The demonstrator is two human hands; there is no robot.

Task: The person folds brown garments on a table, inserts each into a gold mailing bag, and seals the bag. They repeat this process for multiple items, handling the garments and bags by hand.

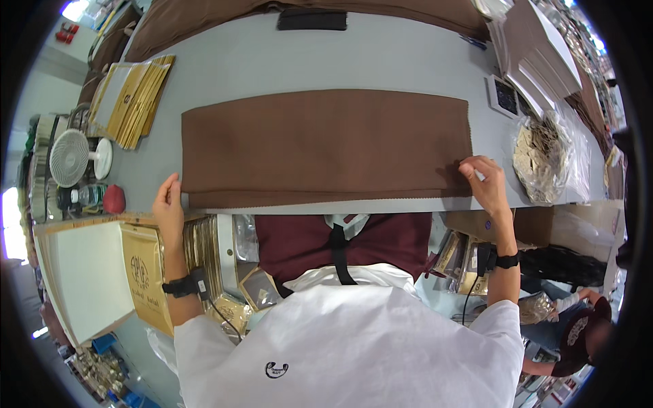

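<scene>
A folded piece of brown fabric point(326, 143) lies flat on the grey tabletop point(398, 56). It forms a long rectangle with fine zigzag edges on the right and along the near side. Just outside its near left corner is my left hand point(169, 204), fingers bent and close together. My right hand point(485, 181) is over the near right end of the cloth, thumb and forefinger curved towards each other. A shadow falls on the fabric by those fingertips, and whether they pinch the edge cannot be made out.
Gold packets point(135, 99), a white fan point(71, 157) and a bottle point(92, 195) stand at left. On the right are stacked white boards point(541, 51) and a plastic bag of beige pieces point(541, 158). A black flat object point(312, 20) lies at the back. A person point(581, 331) is at lower right.
</scene>
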